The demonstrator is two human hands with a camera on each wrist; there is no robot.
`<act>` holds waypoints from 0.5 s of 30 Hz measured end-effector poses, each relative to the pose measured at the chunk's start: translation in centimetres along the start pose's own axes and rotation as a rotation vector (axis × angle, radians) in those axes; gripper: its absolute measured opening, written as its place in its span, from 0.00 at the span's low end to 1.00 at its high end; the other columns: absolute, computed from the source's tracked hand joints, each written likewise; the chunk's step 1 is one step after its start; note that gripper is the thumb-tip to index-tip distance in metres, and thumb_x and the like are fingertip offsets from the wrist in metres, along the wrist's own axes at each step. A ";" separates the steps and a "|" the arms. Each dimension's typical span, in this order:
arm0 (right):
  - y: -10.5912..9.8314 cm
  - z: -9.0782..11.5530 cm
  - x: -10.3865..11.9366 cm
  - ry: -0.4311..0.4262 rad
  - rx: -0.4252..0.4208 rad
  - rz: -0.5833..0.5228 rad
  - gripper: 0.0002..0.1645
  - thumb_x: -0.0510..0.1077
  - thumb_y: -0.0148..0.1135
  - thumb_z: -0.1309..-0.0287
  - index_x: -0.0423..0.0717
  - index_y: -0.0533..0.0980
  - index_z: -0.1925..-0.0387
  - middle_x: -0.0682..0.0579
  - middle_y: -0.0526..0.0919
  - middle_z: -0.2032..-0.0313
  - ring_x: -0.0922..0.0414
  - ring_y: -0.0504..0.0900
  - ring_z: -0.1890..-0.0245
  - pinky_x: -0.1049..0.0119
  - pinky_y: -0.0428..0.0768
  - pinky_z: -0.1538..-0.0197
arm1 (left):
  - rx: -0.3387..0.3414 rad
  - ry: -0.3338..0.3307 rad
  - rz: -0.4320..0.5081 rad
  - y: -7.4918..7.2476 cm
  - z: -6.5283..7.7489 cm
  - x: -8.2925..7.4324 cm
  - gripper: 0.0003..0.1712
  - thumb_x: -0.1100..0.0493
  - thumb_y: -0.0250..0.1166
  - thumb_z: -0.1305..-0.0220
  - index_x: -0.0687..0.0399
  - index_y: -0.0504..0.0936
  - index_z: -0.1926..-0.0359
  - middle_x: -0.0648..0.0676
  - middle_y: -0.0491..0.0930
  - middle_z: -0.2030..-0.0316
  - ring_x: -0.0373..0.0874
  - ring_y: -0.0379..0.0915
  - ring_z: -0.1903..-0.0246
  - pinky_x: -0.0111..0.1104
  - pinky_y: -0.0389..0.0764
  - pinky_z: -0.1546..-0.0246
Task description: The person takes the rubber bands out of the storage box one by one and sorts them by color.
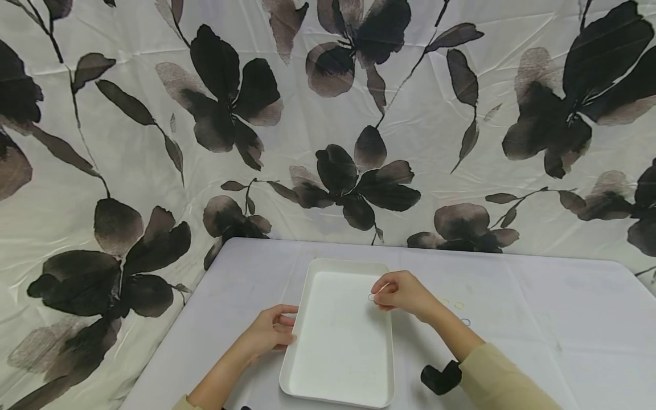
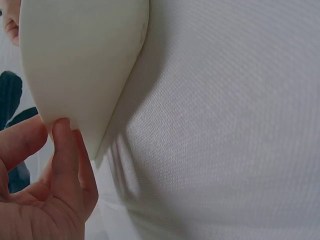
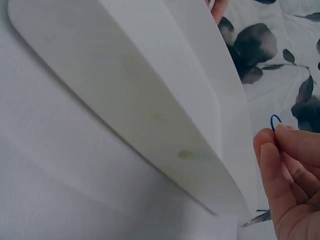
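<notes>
A shallow white tray [image 1: 338, 393] lies lengthwise on the table. My left hand [image 1: 269, 330] holds its left rim, with fingertips [image 2: 62, 132] against the outer wall in the left wrist view. Over the tray's upper right side, my right hand [image 1: 405, 293] pinches a small blue rubber band [image 3: 274, 119] between thumb and fingertips. The band is a thin loop standing up from the fingers in the right wrist view. To the right of the tray, by the right forearm, lie a yellow rubber band [image 1: 459, 305] and another blue rubber band [image 1: 465, 322].
A white cloth [image 1: 579, 341] covers the table. Behind it hangs a pale curtain [image 1: 287, 125] with dark flowers. A black strap-like object [image 1: 442, 378] sits at the right sleeve. The tray's raised walls stand between the two hands.
</notes>
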State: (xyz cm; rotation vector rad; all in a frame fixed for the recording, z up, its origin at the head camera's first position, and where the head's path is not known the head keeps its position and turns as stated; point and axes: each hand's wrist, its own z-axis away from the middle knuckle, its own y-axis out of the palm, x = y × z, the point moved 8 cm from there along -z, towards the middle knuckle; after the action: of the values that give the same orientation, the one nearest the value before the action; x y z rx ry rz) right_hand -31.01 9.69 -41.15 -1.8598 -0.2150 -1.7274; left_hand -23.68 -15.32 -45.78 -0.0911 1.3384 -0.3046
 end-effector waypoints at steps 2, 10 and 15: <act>-0.5 0.2 -0.2 0.012 -0.009 0.008 0.09 0.31 0.63 0.48 0.27 0.75 0.64 0.35 0.82 0.70 0.51 0.83 0.72 0.60 0.82 0.65 | -0.001 -0.002 -0.001 0.0 0.0 0.0 0.34 0.77 0.64 0.51 0.70 0.66 0.40 0.62 0.72 0.60 0.45 0.74 0.67 0.39 0.81 0.67; -2.4 1.2 -1.6 0.060 -0.045 0.026 0.09 0.33 0.63 0.47 0.30 0.75 0.64 0.38 0.83 0.70 0.51 0.83 0.72 0.59 0.82 0.64 | -0.007 -0.010 -0.011 0.0 -0.2 0.3 0.34 0.77 0.64 0.51 0.70 0.66 0.40 0.62 0.72 0.59 0.45 0.74 0.68 0.40 0.81 0.67; -3.5 1.9 -2.0 0.066 -0.063 0.030 0.11 0.34 0.63 0.47 0.29 0.75 0.63 0.39 0.83 0.70 0.51 0.83 0.72 0.56 0.82 0.64 | -0.010 -0.010 -0.009 0.0 -0.3 0.4 0.35 0.77 0.64 0.51 0.70 0.66 0.40 0.62 0.72 0.59 0.45 0.75 0.68 0.40 0.81 0.67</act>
State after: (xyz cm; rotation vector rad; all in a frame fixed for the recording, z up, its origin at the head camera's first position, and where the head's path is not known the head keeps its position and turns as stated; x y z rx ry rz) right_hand -31.40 14.02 -41.94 -1.8372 -0.1074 -1.7911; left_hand -23.88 -15.41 -46.20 -0.1070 1.3298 -0.3051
